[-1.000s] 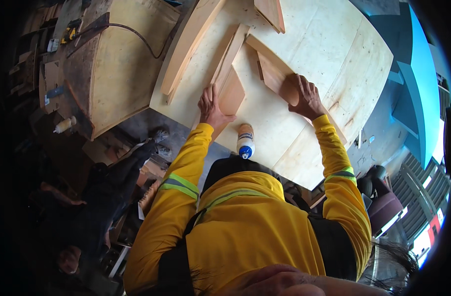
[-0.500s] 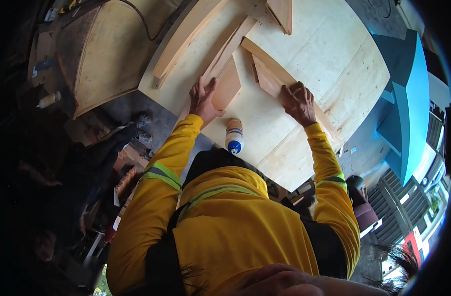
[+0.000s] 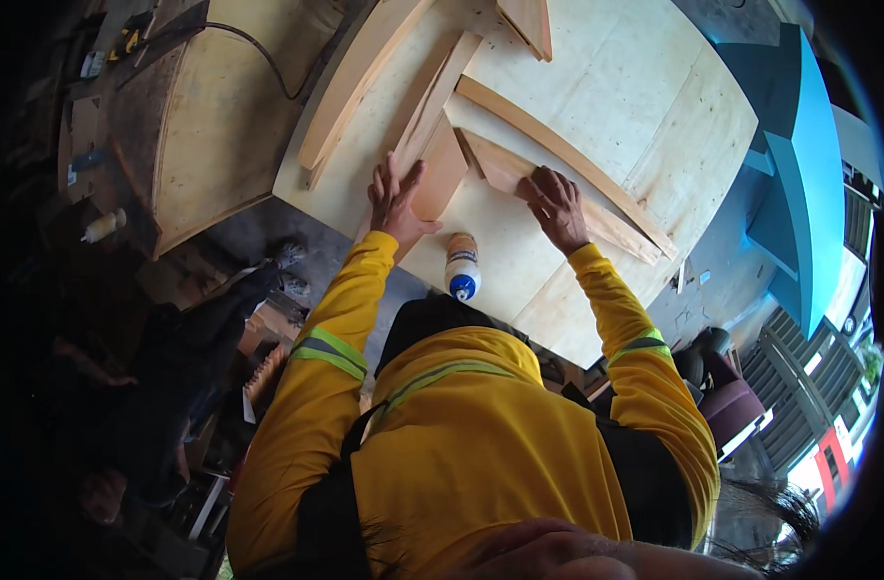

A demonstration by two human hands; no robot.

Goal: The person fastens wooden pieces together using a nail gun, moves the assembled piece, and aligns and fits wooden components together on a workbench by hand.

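My left hand (image 3: 397, 201) grips the near end of a wooden board (image 3: 439, 177) with an angled end, fingers over its far side and thumb along the near side. This board lies beside a long, narrow wooden strip (image 3: 444, 92). My right hand (image 3: 557, 205) is closed over the upper edge of a second wooden board (image 3: 498, 166), whose angled end points toward the first, with a gap between them. Behind the second board, a separate wooden strip (image 3: 567, 145) runs diagonally. A glue bottle (image 3: 462, 263) with a blue cap lies between my hands, near the table edge.
The pale plywood tabletop (image 3: 645, 106) carries more wooden pieces (image 3: 364, 82) at the left and a board (image 3: 529, 24) at the far side. A second wooden surface (image 3: 224, 126) with a cable stands left. Large blue panels (image 3: 799, 184) are at right; a person (image 3: 142, 358) is lower left.
My right hand has moved left and nearer with the second board, leaving a gap between it and the diagonal strip. My left hand stays on its board. The view has shifted slightly.
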